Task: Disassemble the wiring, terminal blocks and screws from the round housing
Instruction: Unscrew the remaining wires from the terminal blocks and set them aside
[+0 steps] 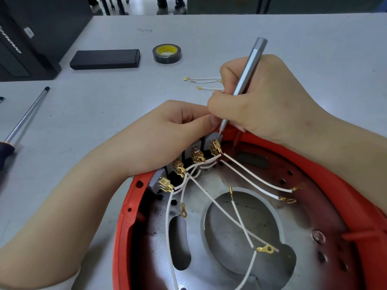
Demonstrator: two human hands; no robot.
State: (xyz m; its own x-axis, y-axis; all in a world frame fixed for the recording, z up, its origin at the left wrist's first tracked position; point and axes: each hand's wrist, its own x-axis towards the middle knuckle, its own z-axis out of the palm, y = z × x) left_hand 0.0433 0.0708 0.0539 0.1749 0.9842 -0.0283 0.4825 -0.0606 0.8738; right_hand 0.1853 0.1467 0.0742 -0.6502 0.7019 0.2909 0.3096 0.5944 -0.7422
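Crowding housing rim (123,208): both hands (209,116), screwdriver (247,74).

Tape roll (167,53) right of case (105,59); housing (125,206) nearer, on table (314,38).

Bright, even overhead light; soft short shadows under hands. Mild glare on grey table (314,49) toward 1 o'clock and on silver screwdriver (245,80). Wide-angle bending at edges; background at 12 o'clock dim, slightly soft.
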